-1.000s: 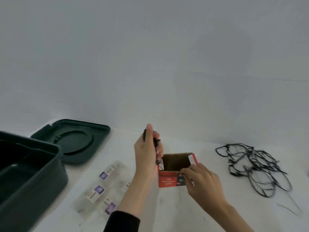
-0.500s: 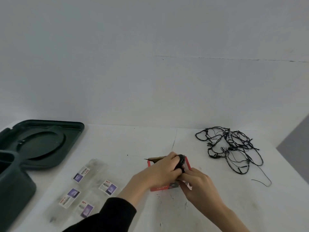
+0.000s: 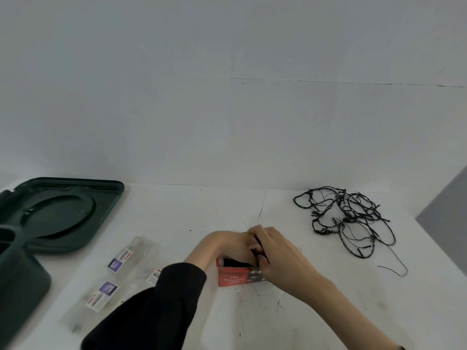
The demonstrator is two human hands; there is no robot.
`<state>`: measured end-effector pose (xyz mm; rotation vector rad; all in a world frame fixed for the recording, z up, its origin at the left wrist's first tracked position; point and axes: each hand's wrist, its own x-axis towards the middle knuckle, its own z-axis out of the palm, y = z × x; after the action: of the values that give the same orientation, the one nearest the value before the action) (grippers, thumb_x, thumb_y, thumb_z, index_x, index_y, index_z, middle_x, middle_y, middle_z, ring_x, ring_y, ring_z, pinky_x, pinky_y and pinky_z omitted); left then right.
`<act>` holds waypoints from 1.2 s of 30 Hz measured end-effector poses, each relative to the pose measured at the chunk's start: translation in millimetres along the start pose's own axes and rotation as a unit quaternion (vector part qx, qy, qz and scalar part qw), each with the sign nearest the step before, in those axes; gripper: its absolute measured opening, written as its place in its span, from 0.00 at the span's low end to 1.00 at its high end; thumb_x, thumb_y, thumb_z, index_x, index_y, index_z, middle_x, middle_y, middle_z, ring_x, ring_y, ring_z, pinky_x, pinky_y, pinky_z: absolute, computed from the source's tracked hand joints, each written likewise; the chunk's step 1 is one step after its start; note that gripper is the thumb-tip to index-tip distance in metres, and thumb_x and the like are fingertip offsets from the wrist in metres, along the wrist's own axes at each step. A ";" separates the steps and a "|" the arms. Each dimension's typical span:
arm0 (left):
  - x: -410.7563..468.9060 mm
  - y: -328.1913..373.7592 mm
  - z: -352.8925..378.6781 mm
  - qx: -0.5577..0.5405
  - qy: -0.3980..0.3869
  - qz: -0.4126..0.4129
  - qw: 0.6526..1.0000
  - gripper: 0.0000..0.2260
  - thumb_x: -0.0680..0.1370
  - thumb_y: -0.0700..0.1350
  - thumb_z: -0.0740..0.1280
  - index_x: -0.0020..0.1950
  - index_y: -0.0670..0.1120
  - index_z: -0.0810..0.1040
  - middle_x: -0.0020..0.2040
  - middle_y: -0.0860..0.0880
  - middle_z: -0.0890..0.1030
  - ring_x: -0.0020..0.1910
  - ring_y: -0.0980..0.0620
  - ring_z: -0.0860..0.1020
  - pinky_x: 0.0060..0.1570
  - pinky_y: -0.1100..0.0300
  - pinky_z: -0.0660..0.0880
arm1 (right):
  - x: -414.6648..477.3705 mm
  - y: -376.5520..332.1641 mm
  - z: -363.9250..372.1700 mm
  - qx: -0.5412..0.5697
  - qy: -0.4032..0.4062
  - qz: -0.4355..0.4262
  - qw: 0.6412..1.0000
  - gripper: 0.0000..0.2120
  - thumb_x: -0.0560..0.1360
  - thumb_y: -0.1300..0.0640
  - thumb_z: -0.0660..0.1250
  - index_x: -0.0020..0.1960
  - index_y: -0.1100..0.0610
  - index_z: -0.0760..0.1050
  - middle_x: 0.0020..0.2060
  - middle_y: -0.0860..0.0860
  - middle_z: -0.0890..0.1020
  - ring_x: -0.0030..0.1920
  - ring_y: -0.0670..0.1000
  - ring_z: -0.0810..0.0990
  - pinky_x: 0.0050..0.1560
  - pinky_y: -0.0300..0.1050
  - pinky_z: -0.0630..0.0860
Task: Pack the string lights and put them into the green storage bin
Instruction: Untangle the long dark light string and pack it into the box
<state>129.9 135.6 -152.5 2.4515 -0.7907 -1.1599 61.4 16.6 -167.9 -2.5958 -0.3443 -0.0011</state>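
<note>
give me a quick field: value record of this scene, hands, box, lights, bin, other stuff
left hand: pressing dark string lights into the small red cardboard box
right hand: over the box's right end, fingers at its opening
box: on the white table, opening up
loose lights: tangled black string lights at far right, untouched
bin: dark green plastic storage bin at left edge, open
lid: green bin lid flat beside it
other: clear plastic packets with purple labels, near left

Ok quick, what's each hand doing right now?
Left hand: closed, pushing dark string lights into the red LED lights box.
Right hand: closed on the box's right end.
</note>
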 end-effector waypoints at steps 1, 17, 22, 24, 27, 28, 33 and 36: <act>-2.9 -2.8 -2.6 -0.055 -0.026 -0.003 0.998 0.13 0.77 0.38 0.61 0.61 0.39 0.72 0.47 0.46 0.74 0.45 0.49 0.73 0.45 0.59 0.72 | 0.6 -1.5 0.7 -0.009 0.008 -0.005 1.000 0.17 0.72 0.66 0.59 0.61 0.56 0.67 0.56 0.49 0.71 0.56 0.49 0.69 0.47 0.41 0.69; -58.6 -30.4 -2.0 -0.063 0.341 0.073 0.935 0.12 0.75 0.37 0.67 0.54 0.49 0.83 0.52 0.53 0.82 0.45 0.61 0.77 0.46 0.73 0.73 | 36.6 -11.3 -1.3 -0.264 -0.201 0.040 0.943 0.06 0.75 0.64 0.59 0.49 0.60 0.74 0.39 0.54 0.74 0.43 0.56 0.75 0.40 0.44 0.68; -62.0 -51.6 15.8 -0.014 0.371 0.039 0.928 0.15 0.79 0.45 0.63 0.65 0.51 0.75 0.66 0.55 0.75 0.62 0.57 0.72 0.61 0.66 0.66 | 45.7 -8.6 7.9 -0.223 -0.208 0.032 0.952 0.16 0.74 0.70 0.58 0.31 0.57 0.60 0.30 0.51 0.66 0.30 0.50 0.68 0.26 0.38 0.63; -56.7 -48.2 26.2 0.018 0.344 0.058 0.937 0.20 0.79 0.50 0.62 0.71 0.51 0.68 0.72 0.56 0.67 0.69 0.57 0.64 0.66 0.65 0.58 | 45.9 -8.5 8.1 -0.237 -0.211 0.020 0.948 0.16 0.75 0.68 0.58 0.32 0.56 0.59 0.31 0.50 0.65 0.28 0.48 0.66 0.26 0.38 0.61; -49.0 -42.7 40.2 0.116 0.309 0.051 0.943 0.28 0.78 0.58 0.59 0.76 0.50 0.59 0.77 0.56 0.54 0.75 0.56 0.51 0.71 0.61 0.51 | 45.5 -8.1 4.9 -0.226 -0.226 0.022 0.947 0.14 0.76 0.66 0.58 0.34 0.57 0.62 0.31 0.50 0.65 0.28 0.46 0.64 0.26 0.37 0.61; -45.7 -43.1 43.8 0.154 0.316 0.042 0.935 0.29 0.78 0.60 0.58 0.76 0.50 0.58 0.77 0.56 0.52 0.76 0.56 0.48 0.73 0.58 0.50 | 44.8 -8.0 2.9 -0.212 -0.236 0.027 0.948 0.12 0.76 0.65 0.58 0.35 0.57 0.63 0.31 0.50 0.66 0.28 0.46 0.65 0.26 0.37 0.62; -37.0 -35.5 54.3 0.224 0.335 0.026 0.915 0.29 0.70 0.66 0.49 0.54 0.50 0.80 0.72 0.47 0.65 0.69 0.44 0.59 0.68 0.49 0.63 | 37.1 -6.0 -3.0 -0.116 -0.221 0.031 0.968 0.10 0.75 0.65 0.58 0.49 0.68 0.76 0.39 0.61 0.76 0.33 0.53 0.70 0.30 0.40 0.64; -29.8 -38.1 54.3 0.219 0.394 0.038 0.892 0.21 0.68 0.63 0.59 0.47 0.49 0.79 0.58 0.47 0.76 0.59 0.44 0.72 0.56 0.52 0.74 | 33.3 0.1 -1.0 -0.073 -0.138 0.006 0.988 0.13 0.70 0.68 0.57 0.45 0.65 0.80 0.38 0.57 0.80 0.34 0.52 0.72 0.36 0.43 0.70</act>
<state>85.2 181.5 -187.0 2.8410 -0.9165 0.1263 93.8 24.1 -164.8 -2.7469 -0.4436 0.3534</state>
